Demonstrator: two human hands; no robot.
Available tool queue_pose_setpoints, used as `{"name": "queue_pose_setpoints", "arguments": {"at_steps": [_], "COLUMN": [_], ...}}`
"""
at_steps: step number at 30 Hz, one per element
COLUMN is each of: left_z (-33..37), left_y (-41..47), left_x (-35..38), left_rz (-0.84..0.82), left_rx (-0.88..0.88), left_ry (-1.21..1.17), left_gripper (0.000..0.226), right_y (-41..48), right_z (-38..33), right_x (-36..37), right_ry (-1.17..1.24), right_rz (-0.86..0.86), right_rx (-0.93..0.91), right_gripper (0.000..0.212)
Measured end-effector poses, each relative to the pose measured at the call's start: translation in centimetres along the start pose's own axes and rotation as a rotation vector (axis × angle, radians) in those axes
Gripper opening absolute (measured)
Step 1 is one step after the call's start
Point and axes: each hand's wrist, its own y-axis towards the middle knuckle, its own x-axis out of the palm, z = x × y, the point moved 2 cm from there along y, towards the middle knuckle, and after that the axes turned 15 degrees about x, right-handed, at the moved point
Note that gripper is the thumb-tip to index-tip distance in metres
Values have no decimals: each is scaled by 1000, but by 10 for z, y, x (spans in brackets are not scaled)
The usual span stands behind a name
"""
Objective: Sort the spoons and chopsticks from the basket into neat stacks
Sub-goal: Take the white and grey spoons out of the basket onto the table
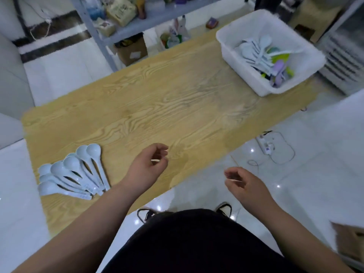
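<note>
Several pale blue spoons (72, 173) lie fanned out on the near left part of the wooden table (167, 99), bowls pointing away, handles gathered toward me. A white plastic basket (232, 39) stands at the far right corner; inside it are more pale blue spoons (256, 49) and green and purple utensils (279, 67). My left hand (146, 168) hovers over the table's near edge, right of the fanned spoons, fingers loosely curled and holding nothing. My right hand (246, 183) hangs beyond the table edge above the floor, also loosely curled with nothing in it.
A metal shelf rack (137, 20) with boxes and bottles stands behind the table. A power strip with cables (269, 147) lies on the glossy white floor to the right. A cardboard box (350, 239) sits at the lower right.
</note>
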Motion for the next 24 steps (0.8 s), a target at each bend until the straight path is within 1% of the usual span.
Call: {"name": "queue_pose_setpoints", "arguments": {"at_steps": [4,9,16,24], "left_z": [44,86,103,120], "left_y": [37,66,92,187], "left_x": [74,150,199,241], "left_rz": [-38,-120,-202,-315], "left_rx": [38,55,38,26], "left_ry": [46,44,21,-41], "left_gripper": [25,22,25,27], "right_y": [0,23,77,137], "right_z": [51,74,56,25], "right_x": [-73,-158,-231,-297], "right_ry": [27,104,186,147], "right_rz": [22,116,222,243], "right_rx": [10,36,4,19], "right_gripper": [22,19,15,12]}}
